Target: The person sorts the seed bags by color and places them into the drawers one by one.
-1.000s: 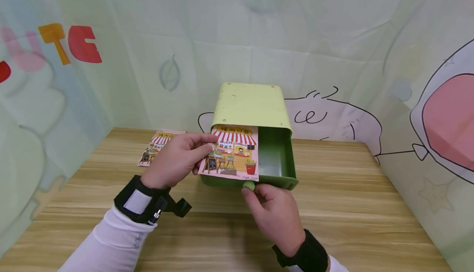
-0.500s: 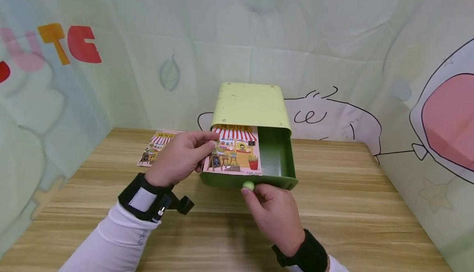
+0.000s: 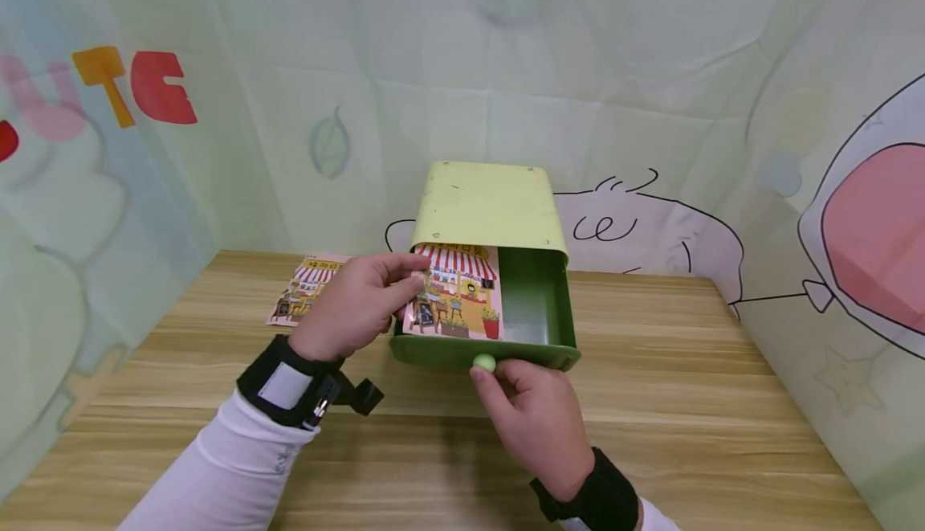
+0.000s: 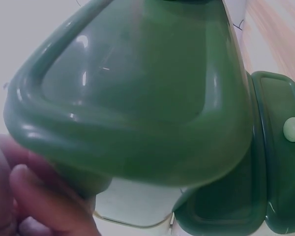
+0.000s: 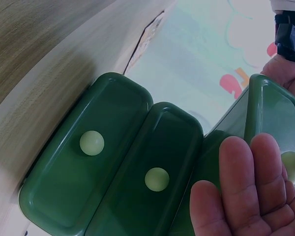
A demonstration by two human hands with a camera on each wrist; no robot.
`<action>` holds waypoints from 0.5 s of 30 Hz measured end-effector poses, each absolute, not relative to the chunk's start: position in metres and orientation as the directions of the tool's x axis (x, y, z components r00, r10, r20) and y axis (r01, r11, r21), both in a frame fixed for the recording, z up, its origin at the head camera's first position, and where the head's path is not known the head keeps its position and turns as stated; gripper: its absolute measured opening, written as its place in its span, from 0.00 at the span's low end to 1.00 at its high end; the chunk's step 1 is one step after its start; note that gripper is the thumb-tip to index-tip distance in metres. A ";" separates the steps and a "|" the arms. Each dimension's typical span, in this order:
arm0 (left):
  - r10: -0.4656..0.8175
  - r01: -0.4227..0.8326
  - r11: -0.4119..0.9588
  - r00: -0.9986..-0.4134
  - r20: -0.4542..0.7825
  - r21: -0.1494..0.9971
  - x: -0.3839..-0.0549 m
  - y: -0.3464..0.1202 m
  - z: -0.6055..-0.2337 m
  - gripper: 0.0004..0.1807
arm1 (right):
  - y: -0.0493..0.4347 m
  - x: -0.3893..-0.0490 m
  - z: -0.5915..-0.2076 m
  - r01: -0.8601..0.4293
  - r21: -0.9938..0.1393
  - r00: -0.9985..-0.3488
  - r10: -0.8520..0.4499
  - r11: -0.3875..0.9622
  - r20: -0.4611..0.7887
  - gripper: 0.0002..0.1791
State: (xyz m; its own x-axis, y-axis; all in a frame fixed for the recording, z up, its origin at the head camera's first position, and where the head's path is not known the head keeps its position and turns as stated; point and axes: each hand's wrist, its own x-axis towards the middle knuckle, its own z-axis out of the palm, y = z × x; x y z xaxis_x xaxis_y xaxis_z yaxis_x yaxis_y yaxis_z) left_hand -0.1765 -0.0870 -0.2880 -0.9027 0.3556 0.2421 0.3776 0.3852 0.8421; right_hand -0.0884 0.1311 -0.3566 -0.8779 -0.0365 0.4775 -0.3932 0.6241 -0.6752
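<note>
A green drawer [image 3: 538,318] stands pulled out of a pale yellow-green cabinet [image 3: 491,202]. Inside its left half lies a flat pink packet [image 3: 458,294] printed with a striped awning and shop front; its top edge reaches under the cabinet's lid. My left hand [image 3: 361,306] pinches the packet's left edge, thumb uppermost. At the drawer front, my right hand [image 3: 538,418] pinches the round pale green knob [image 3: 484,362] between thumb and fingers. In the left wrist view the drawer's underside [image 4: 132,88] fills the middle, and the packet is hidden there.
A second matching packet [image 3: 299,294] lies on the wooden table [image 3: 708,402], left of the cabinet and partly behind my left hand. Below the pulled drawer, two shut drawers [image 5: 64,182] with round knobs show in the right wrist view. A printed cloth [image 3: 405,113] hangs behind.
The packet has slid back and down, from overlapping the drawer's front edge to lying inside it. My left hand has shifted slightly right and back with it. My right hand stays on the knob.
</note>
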 end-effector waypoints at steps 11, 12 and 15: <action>0.364 0.445 0.465 -0.884 0.293 0.765 -0.180 -0.082 -0.286 0.17 | 0.131 -0.089 -0.358 -0.392 -0.677 -0.876 -0.028 0.623 0.481 0.19; 0.365 0.447 0.469 -0.884 0.294 0.762 -0.180 -0.082 -0.286 0.18 | 0.131 -0.089 -0.358 -0.393 -0.676 -0.875 -0.028 0.623 0.483 0.19; 0.372 0.458 0.497 -0.880 0.296 0.737 -0.180 -0.080 -0.286 0.18 | 0.131 -0.089 -0.358 -0.402 -0.671 -0.869 -0.029 0.623 0.493 0.19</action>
